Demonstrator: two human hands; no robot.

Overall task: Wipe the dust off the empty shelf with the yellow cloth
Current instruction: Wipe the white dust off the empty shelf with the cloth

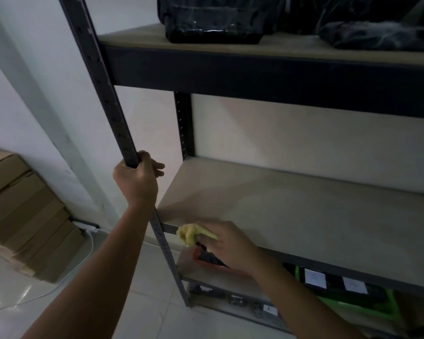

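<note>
The empty shelf [291, 206] is a pale beige board in a dark metal rack, filling the middle right of the head view. My right hand [227, 243] grips the bunched yellow cloth [194, 234] at the shelf's front left edge, near the corner. Most of the cloth is hidden in my fingers. My left hand [136, 178] is wrapped round the rack's front left upright post [113, 104], just above the shelf level.
The shelf above [279, 48] carries black plastic-wrapped bundles [213, 20]. Lower shelves hold a red and black item [206, 259], green crates [357, 304] and small boxes. Cardboard boxes [27, 214] are stacked on the tiled floor at left, with a white cable [88, 250] beside them.
</note>
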